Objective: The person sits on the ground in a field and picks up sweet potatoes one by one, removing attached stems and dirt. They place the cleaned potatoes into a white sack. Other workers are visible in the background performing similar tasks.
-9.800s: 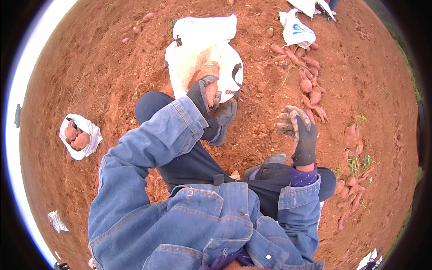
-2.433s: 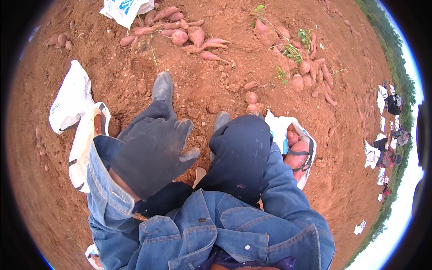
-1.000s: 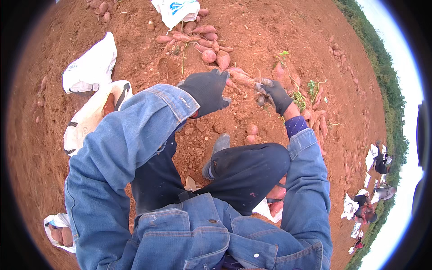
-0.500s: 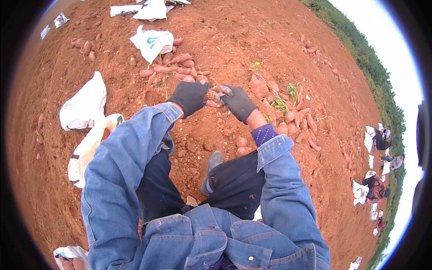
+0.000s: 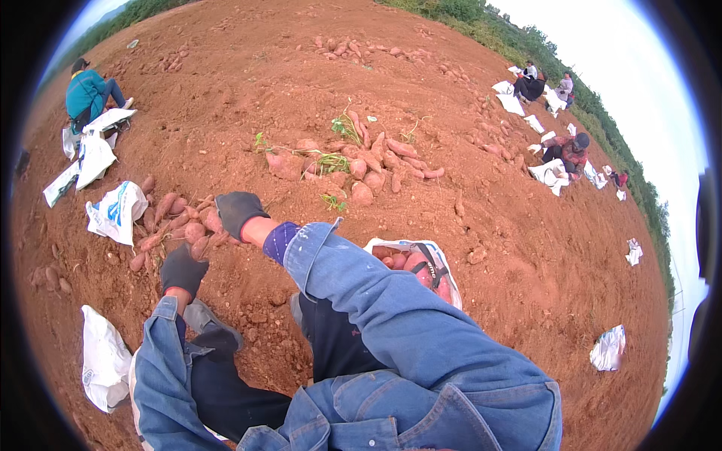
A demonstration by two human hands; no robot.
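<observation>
Dark work gloves cover both hands. My right hand (image 5: 241, 213) is curled at the right edge of a heap of reddish sweet potatoes (image 5: 174, 216), its fingers closed around a sweet potato (image 5: 213, 219). Just below the heap, nearer my feet, my left hand (image 5: 184, 272) is closed; its fingertips are turned away, and whatever they grip is hidden. A white sack (image 5: 118, 211) lies against the heap's left side. Beyond my right hand is a second sweet potato pile (image 5: 361, 167) with green vines among it.
An open white bag (image 5: 444, 263) filled with sweet potatoes stands beyond my right forearm. Another white sack (image 5: 104, 357) lies at my left. A person in a teal jacket (image 5: 89, 94) sits at the far left; several people work among sacks at the far right. Reddish soil surrounds me.
My view has swung rightward, so the heap and both hands now appear farther left. My right hand is now farther out than my left. The filled bag at the right has come into view.
</observation>
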